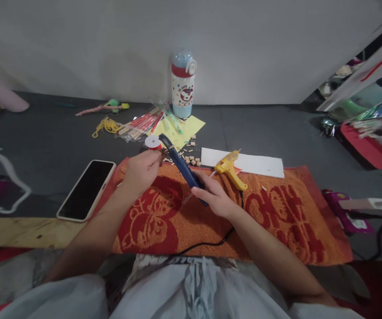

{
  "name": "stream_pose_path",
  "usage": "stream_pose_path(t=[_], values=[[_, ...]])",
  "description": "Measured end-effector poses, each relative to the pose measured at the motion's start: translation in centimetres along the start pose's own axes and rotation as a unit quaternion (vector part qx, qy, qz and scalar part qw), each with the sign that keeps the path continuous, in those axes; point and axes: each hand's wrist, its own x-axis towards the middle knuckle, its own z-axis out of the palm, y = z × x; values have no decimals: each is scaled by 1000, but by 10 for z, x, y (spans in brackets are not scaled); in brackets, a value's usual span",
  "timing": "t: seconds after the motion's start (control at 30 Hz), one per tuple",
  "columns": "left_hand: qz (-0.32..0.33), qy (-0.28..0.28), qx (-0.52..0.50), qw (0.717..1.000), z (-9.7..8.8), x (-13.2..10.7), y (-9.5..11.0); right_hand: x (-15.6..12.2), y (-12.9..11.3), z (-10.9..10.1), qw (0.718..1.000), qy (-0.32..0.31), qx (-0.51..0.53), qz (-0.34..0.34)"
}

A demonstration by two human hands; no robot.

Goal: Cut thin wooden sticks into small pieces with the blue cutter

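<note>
My right hand is closed round the dark blue handles of a pair of pliers or cutters, whose jaws point up and left toward my left hand. My left hand is closed in a pinch at the tool's tip, holding something too small to make out. Both hands hover over an orange and red towel. A red and white spool stands just beyond my left hand. A yellow glue gun lies on the towel to the right of my right hand, its black cord trailing toward me.
A phone lies face up left of the towel. Small wooden pieces, yellow paper, packets of sticks and a bottle sit behind. A white sheet lies beyond the glue gun. A wooden board lies at near left.
</note>
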Motion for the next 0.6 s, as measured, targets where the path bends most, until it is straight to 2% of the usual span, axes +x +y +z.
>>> stream_pose_path(t=[0.4,0.6], values=[[-73,-32,-102,992,-6,7,4,1,1,1,1000,10,18,8],[-93,-65,-159,981,-6,9,9,-1,1,4,999,-6,48,14]])
